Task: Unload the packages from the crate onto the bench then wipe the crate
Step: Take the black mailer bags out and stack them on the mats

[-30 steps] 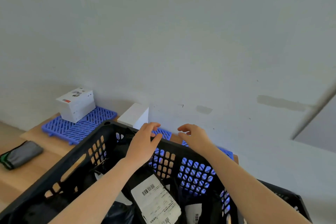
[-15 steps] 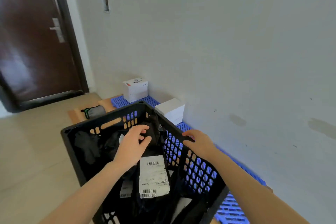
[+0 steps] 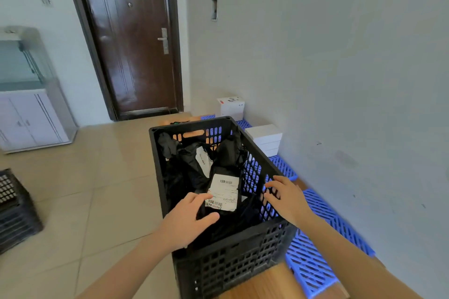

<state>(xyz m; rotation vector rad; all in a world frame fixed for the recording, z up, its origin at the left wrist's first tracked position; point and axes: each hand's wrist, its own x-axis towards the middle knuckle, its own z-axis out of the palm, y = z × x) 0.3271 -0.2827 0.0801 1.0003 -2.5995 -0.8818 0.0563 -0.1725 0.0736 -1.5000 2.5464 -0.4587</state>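
While the black crate (image 3: 230,267) stands on the wooden desk (image 3: 262,284), black packages fill it, and one package (image 3: 224,190) lies label-up near the crate's middle. The left hand (image 3: 187,221) reaches inside the crate, its fingers (image 3: 196,198) relaxed and spread over that package's near end, grasping nothing. The right hand (image 3: 288,198) is at the crate's right rim, fingers (image 3: 271,185) loosely curved and released; whether they touch the rim I cannot tell. A plain white box (image 3: 264,139) and a printed white box (image 3: 230,107) sit on blue mats (image 3: 313,264) off the crate's right side.
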